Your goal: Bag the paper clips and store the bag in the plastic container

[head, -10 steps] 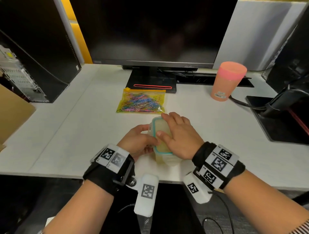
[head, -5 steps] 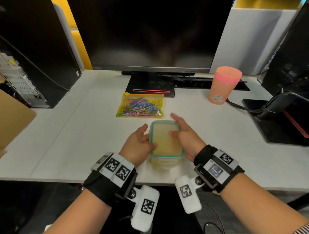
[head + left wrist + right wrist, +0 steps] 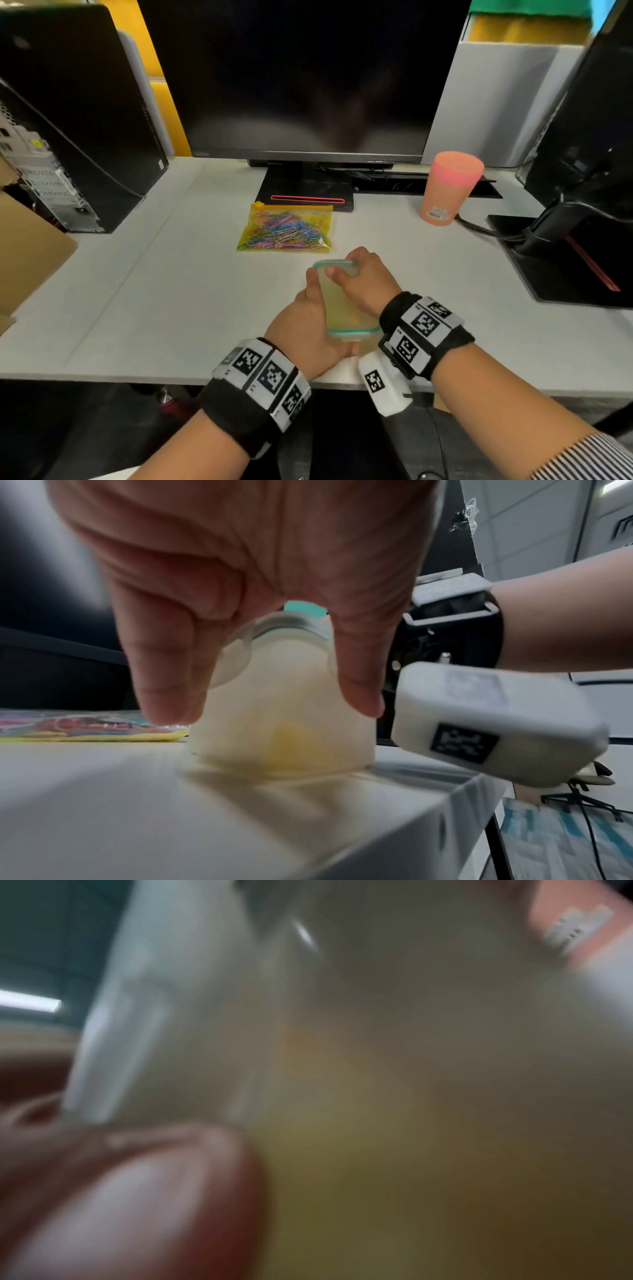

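Note:
A translucent plastic container [image 3: 344, 310] with a teal-rimmed lid [image 3: 333, 263] stands near the desk's front edge. My left hand [image 3: 310, 318] grips its left side, the thumb lying along the lid's edge; in the left wrist view the fingers [image 3: 164, 685] curl down the container's wall [image 3: 284, 723]. My right hand [image 3: 364, 279] grips the lid's far end, thumb on top. The right wrist view is a blur of container [image 3: 394, 1083] and thumb [image 3: 137, 1191]. Just beyond lies a yellow zip bag of coloured paper clips [image 3: 286, 231], flat and apart from both hands.
A monitor stand [image 3: 305, 192] sits behind the bag. An orange cup [image 3: 448, 188] stands at the back right beside a cable and a second black stand [image 3: 561, 260]. A computer tower [image 3: 78, 137] and a cardboard box [image 3: 27, 253] are on the left.
My right hand has moved from the lid's right side to its far end and curled over it. My left hand has slid further along the container's left side.

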